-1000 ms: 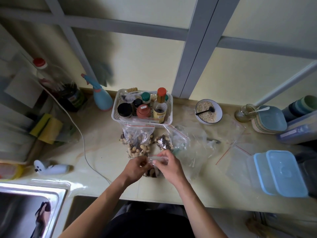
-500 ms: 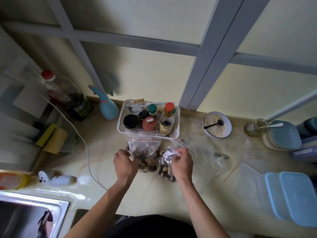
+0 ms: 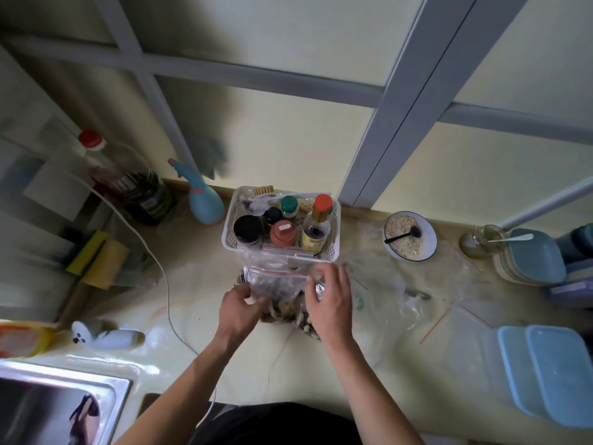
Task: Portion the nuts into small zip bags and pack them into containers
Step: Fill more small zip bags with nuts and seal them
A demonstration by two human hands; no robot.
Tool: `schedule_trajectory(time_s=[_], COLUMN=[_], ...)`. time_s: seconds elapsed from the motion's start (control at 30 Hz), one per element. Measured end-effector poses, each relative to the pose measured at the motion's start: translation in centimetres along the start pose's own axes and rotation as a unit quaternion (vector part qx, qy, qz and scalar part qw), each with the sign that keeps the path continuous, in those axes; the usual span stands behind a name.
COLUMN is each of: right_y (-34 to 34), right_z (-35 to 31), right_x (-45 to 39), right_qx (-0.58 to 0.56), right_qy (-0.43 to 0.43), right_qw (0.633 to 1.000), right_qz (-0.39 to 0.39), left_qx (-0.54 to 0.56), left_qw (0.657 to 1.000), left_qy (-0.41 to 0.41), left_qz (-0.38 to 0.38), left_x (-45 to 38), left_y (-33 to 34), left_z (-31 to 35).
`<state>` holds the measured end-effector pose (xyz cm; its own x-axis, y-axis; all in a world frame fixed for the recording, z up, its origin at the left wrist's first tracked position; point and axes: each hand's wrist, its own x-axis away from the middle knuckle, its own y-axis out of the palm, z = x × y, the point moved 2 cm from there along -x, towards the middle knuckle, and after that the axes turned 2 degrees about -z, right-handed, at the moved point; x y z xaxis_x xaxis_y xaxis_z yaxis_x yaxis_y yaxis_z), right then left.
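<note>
L hand (image 3: 239,308) + R hand (image 3: 330,303) pinch nut bag (image 3: 276,284) betw fingers; bagging ongoing, containers (image 3: 545,374) unpacked.

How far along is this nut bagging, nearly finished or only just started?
Roughly midway, I'd guess. Done: nuts already sit in the zip bags in front of the white basket. In hand: the left hand and right hand both grip those bags on the counter; whether they are sealed I cannot tell. Left: the blue-lidded containers stand apart at the right, lids on, so packing has not begun.
</note>
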<state>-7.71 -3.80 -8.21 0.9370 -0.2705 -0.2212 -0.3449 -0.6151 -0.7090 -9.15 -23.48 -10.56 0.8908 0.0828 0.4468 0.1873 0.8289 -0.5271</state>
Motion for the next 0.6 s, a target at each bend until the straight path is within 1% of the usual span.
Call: schedule_trajectory(time_s=[0.07, 0.1, 0.17, 0.23, 0.3, 0.37, 0.4, 0.43, 0.53, 0.6], right_y=[0.3, 0.5, 1.1, 1.4, 1.5, 1.2, 1.1, 1.0, 0.9, 0.7], right_z=[-0.5, -0.7, -0.6, -0.9, -1.2, -2.0, -2.6, -3.0, -4.0, -4.3], right_x=[0.9, 1.5, 2.6, 3.4, 3.9, 4.4, 4.6, 4.7, 5.5, 5.8], right_qx=[-0.073, -0.089, -0.121, -0.182, -0.233, -0.235, -0.219, -0.196, -0.150, -0.121], right_qy=[0.014, 0.027, 0.076, 0.144, 0.189, 0.214, 0.224, 0.227, 0.217, 0.216], right_qw=[0.997, 0.995, 0.987, 0.968, 0.944, 0.933, 0.935, 0.942, 0.963, 0.969], right_qz=[-0.030, -0.045, -0.072, -0.099, -0.136, -0.169, -0.168, -0.147, -0.045, -0.009], left_qx=[0.053, 0.072, 0.088, 0.115, 0.123, 0.134, 0.138, 0.143, 0.149, 0.169], left_qw=[0.998, 0.996, 0.994, 0.992, 0.991, 0.988, 0.987, 0.986, 0.986, 0.983], left_qy=[0.027, 0.041, 0.057, 0.050, 0.050, 0.073, 0.078, 0.079, 0.074, 0.068], left_qz=[-0.024, -0.034, -0.037, -0.032, -0.015, -0.023, -0.028, -0.029, -0.031, -0.013], left_x=[1.2, 1.7, 2.2, 2.5, 2.8, 3.8, 4.3, 4.8, 6.3, 7.0], left_y=[-0.1, -0.2, -0.3, -0.7, -0.9, -0.8, -0.5, -0.2, 0.7, 0.9], left_z=[0.9, 1.2, 1.0, 0.9, 1.0, 1.6, 1.8, 1.9, 2.3, 2.6])
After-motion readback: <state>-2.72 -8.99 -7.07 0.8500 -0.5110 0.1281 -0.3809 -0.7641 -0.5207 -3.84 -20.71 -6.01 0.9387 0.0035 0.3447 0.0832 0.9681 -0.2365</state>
